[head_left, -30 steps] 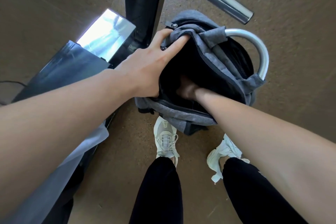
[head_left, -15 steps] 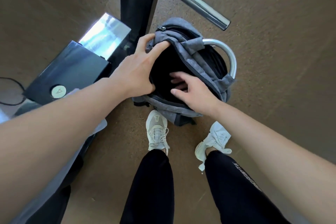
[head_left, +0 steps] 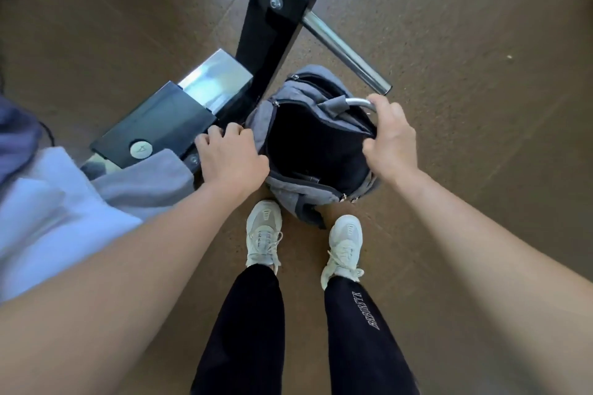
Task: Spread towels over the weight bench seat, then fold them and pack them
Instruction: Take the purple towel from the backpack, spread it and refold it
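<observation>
A grey backpack [head_left: 284,185] stands open on the brown floor [head_left: 481,144] at 12 o'clock from the person's pale sneakers [head_left: 263,231]. The left hand [head_left: 229,159] curls its fingers over the bag's rim at 9 o'clock, and the right hand [head_left: 390,141] grips the rim at 3 o'clock, beside a curved chrome tube [head_left: 356,102]. The bag's inside is too dark to read. The towels [head_left: 141,181], pale grey and lavender, lie draped on the weight bench [head_left: 160,120] at 9 o'clock from the backpack, just beside the left wrist.
</observation>
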`<state>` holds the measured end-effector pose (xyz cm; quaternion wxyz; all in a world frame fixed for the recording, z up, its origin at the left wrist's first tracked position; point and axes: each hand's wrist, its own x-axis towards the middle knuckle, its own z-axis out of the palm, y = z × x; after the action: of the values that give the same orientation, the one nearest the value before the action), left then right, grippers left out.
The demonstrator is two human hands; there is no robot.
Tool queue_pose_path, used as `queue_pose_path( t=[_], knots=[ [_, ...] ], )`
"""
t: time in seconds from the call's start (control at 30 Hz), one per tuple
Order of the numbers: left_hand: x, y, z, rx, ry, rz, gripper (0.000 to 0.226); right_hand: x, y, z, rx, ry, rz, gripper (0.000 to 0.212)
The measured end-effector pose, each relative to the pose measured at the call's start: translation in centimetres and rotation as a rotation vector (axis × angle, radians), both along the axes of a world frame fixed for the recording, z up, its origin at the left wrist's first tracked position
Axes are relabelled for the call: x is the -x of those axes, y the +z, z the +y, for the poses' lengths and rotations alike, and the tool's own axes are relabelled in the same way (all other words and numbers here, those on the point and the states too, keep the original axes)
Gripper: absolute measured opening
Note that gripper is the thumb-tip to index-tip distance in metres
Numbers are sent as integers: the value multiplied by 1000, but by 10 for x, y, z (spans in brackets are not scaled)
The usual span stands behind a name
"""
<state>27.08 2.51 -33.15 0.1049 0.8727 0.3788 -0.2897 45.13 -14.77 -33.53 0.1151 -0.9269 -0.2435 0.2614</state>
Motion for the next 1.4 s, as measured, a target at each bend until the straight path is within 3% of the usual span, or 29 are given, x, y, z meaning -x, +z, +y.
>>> queue_pose_path(
  t=[0.17, 0.3, 0.47, 0.67, 0.83, 1.03, 1.23, 1.4],
  knots=[
    [-3, 7, 10, -105, 18, -67, 36, -34, 8, 30, -158, 50, -18, 60],
    [-15, 12, -1, -77, 100, -66, 38, -63, 4, 39, -135, 96, -75, 55],
    [-49, 12, -10, 23, 229, -114, 59, -95, -3, 57, 102, 259, -73, 65],
    [-51, 32, -22, 57, 269, -165, 81, -79, 14, 46, 32, 323, -75, 85],
    [-23, 74, -47, 268, 430, -316, 62, -42, 56, 29, -175, 345, -168, 76],
    [61, 156, -89, 410, 650, -521, 41, 45, 119, 23, -310, 411, 142, 50],
    [143, 225, -92, 257, 939, -724, 33, 132, 179, 38, -317, 498, 404, 25],
    [198, 263, -71, -134, 929, -954, 23, 186, 209, 73, -343, 535, 503, 20]
  ],
)
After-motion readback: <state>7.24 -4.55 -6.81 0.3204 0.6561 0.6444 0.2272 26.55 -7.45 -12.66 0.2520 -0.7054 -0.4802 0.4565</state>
